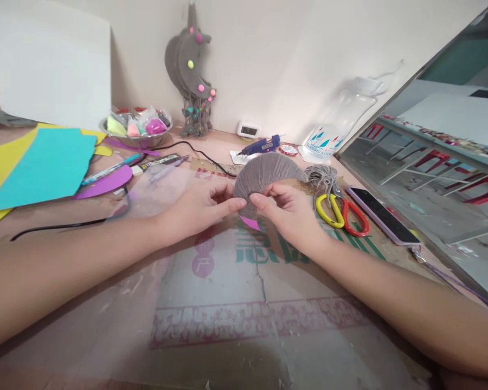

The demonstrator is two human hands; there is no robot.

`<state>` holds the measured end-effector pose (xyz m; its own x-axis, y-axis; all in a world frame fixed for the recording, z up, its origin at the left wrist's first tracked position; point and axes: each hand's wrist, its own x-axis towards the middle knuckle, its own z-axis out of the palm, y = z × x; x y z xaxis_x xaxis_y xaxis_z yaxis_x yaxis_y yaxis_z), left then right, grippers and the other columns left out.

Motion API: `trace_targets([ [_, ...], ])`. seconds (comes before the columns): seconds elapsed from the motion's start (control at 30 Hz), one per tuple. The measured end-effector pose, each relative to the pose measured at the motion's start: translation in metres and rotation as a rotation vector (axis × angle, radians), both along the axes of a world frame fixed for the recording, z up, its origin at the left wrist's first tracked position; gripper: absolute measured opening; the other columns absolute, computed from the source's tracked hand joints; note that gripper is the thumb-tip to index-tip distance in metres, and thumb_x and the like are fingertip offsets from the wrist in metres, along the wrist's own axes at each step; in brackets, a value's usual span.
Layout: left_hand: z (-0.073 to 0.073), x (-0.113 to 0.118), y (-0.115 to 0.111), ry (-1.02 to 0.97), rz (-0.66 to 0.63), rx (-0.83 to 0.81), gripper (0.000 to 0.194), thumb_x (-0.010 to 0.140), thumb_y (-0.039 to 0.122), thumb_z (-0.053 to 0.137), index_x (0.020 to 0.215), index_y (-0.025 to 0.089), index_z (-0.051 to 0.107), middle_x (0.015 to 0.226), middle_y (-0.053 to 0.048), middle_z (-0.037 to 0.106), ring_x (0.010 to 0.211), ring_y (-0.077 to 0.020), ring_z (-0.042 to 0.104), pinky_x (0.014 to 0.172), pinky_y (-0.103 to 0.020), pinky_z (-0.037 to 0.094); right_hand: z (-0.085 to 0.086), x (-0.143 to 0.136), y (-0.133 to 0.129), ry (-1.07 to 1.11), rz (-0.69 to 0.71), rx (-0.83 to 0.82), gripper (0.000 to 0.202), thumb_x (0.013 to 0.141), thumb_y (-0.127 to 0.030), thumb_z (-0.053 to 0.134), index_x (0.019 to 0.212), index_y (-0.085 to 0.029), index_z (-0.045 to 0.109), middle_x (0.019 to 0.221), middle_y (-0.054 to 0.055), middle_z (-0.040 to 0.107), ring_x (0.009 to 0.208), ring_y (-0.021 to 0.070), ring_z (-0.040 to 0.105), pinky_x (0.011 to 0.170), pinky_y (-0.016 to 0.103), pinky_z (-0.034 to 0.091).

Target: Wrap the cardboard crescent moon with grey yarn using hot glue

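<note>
A crescent shape wrapped in grey yarn [268, 170] is held up over the table between both hands. At its lower end a bare purple tip [250, 222] shows below the wrapping. My left hand [211, 206] pinches the crescent's left edge with thumb and fingers. On the inner side, my right hand [287, 211] grips near the same end, its thumb pressed against the yarn. From the crescent's far right end, the grey runs close to a loose bundle of grey yarn [322, 177] on the table; whether they join I cannot tell.
Scissors [344, 214] and a phone [384, 216] lie at right. Behind are a blue glue gun [262, 145], a small clock [249, 129], a glass bottle [329, 127] and a metal bowl [136, 140]. Coloured sheets [44, 168] lie left; a finished grey moon hanging [193, 70] leans on the wall.
</note>
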<state>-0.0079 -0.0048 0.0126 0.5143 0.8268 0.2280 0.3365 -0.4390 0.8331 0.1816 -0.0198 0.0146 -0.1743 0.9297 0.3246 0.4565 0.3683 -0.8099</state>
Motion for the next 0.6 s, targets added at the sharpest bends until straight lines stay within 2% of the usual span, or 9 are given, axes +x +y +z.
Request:
trace_targets([
  [0.13, -0.0008, 0.0003, 0.0007, 0.019, -0.062, -0.013, 0.030, 0.080, 0.045, 0.055, 0.083, 0.016, 0.064, 0.077, -0.001, 0.064, 0.072, -0.0136, 0.056, 0.064, -0.025, 0.042, 0.0008, 0.0011, 0.0003, 0.022, -0.120, 0.044, 0.031, 0.078, -0.042, 0.060, 0.062, -0.017, 0.052, 0.059, -0.001, 0.055, 0.060, 0.0115, 0.050, 0.061, 0.027, 0.041],
  [0.23, -0.0007, 0.0014, -0.0008, 0.052, -0.073, -0.003, 0.030, 0.077, 0.045, 0.058, 0.082, 0.017, 0.066, 0.079, -0.002, 0.066, 0.072, -0.0138, 0.057, 0.064, -0.025, 0.043, 0.0013, 0.0018, 0.0011, 0.029, -0.155, 0.058, 0.030, 0.078, -0.042, 0.060, 0.063, -0.016, 0.055, 0.062, 0.001, 0.057, 0.063, 0.0128, 0.052, 0.063, 0.028, 0.041],
  [0.47, 0.0006, 0.0030, -0.0053, 0.075, -0.050, 0.032, 0.018, 0.081, 0.026, 0.050, 0.077, 0.017, 0.065, 0.075, 0.000, 0.065, 0.069, -0.0113, 0.056, 0.065, -0.024, 0.044, 0.0007, 0.0020, 0.0015, 0.030, -0.157, 0.066, 0.031, 0.079, -0.042, 0.060, 0.063, -0.015, 0.058, 0.062, 0.001, 0.058, 0.062, 0.0123, 0.053, 0.062, 0.027, 0.042],
  [0.6, -0.0004, 0.0013, -0.0035, 0.094, 0.002, 0.055, 0.018, 0.081, 0.023, 0.047, 0.080, 0.018, 0.064, 0.077, 0.000, 0.065, 0.070, -0.0124, 0.057, 0.065, -0.024, 0.044, 0.0007, 0.0030, 0.0037, 0.121, -0.167, 0.063, 0.030, 0.080, -0.039, 0.060, 0.061, -0.016, 0.057, 0.059, 0.000, 0.057, 0.058, 0.0104, 0.052, 0.058, 0.024, 0.041],
])
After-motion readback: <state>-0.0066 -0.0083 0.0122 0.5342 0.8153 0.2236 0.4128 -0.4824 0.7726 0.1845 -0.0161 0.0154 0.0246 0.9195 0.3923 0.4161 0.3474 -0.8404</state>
